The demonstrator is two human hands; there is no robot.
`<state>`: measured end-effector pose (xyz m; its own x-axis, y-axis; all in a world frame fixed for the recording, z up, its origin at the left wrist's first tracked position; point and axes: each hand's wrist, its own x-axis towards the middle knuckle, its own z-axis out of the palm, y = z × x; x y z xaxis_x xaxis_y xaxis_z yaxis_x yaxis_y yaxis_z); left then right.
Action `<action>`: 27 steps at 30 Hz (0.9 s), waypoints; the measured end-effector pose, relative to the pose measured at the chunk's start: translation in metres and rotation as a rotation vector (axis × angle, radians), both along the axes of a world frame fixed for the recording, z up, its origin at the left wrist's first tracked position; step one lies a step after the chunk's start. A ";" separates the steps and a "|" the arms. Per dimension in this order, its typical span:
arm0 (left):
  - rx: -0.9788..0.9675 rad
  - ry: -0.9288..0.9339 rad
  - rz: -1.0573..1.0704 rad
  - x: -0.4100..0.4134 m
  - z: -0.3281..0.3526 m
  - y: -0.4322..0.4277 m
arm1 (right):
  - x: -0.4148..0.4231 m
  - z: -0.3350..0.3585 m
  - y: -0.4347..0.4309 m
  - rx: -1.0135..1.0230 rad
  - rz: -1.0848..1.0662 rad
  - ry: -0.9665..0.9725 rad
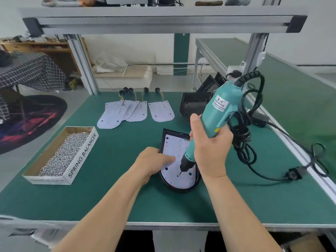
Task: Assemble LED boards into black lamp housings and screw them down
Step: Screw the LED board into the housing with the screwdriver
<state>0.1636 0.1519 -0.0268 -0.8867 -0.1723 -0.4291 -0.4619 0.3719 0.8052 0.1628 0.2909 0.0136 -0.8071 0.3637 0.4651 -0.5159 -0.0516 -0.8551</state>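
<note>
Sitting in a black plastic lamp housing (181, 188) at mid-bench, near front: white round-ended LED board (175, 145). L hand (154, 160) presses board w/ flattish fingers, gripping nothing. R hand (209, 142) wrapped round teal electric screwdriver (216, 110), bit tip on board's near end. Behind: spare white LED boards (136, 111), stacked black housings (194, 104). Left: cardboard box of silver screws (81, 153). All on green bench mat (127, 197).

Beyond the left edge of the green workbench (109, 200), a checked cloth (31, 71) drapes a table beside a round dark rug (34, 120) on the floor. An aluminium frame (163, 22) spans overhead; another green bench (300, 91) adjoins the right edge.
</note>
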 end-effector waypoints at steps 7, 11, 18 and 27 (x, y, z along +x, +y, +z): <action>0.015 0.009 -0.015 -0.002 -0.004 -0.002 | -0.003 -0.002 -0.001 -0.013 -0.038 -0.021; 0.007 0.017 -0.030 -0.002 -0.005 -0.002 | -0.004 -0.004 -0.002 -0.008 -0.043 -0.049; 0.028 0.029 -0.029 0.000 -0.003 -0.001 | -0.001 -0.004 -0.008 0.048 0.000 -0.015; 0.034 0.033 -0.002 -0.003 -0.006 -0.001 | 0.002 -0.009 -0.010 0.048 0.037 -0.005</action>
<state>0.1604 0.1507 -0.0332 -0.9007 -0.1564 -0.4053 -0.4343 0.3451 0.8321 0.1646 0.2808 0.0047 -0.8221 0.3108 0.4770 -0.5100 -0.0295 -0.8597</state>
